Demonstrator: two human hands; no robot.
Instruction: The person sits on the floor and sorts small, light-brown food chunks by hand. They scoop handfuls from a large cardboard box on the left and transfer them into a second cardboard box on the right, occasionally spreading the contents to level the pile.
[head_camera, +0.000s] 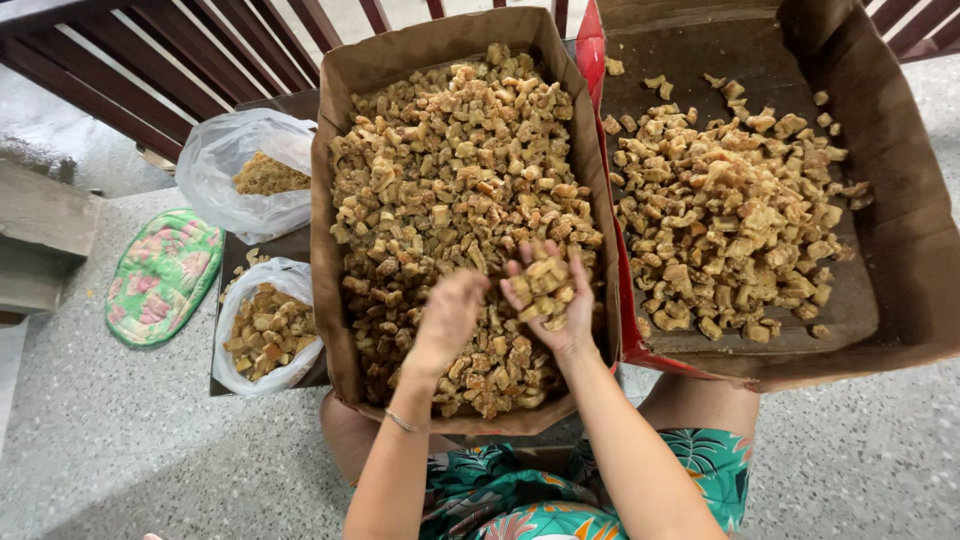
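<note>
2 cardboard boxes fill the head view, side by side in front of the seated person. The left box (340, 250), plain brown and long from near to far, is heaped almost to the rim with small golden-brown fried chunks (440, 160). The right box (900, 230) is wider, with a red outer edge along its left wall, and holds a thinner scatter of the same pieces (730, 210) over a bare brown floor.

Both hands work over the near end of the left box. The right hand (548, 300) is turned palm up, fingers cupped together, cradling a small pile of chunks (545, 278). The left hand (450, 312) hangs palm down just beside it, fingers loosely curled toward the heap; it looks blurred, and whether it pinches a piece I cannot tell. The cupped pile sits nearer the red edge of the right box than the left hand does, so the right hand is the closer one to that box, which lies directly to its right.

To the left, 2 clear plastic bags rest on a dark board: the far bag (245, 170) holds fine crumbs, the near bag (268, 335) larger pieces. Further left on the speckled floor lies a green quilted mat (160, 275) with pink patches. Dark red railing bars (180, 60) run behind.
</note>
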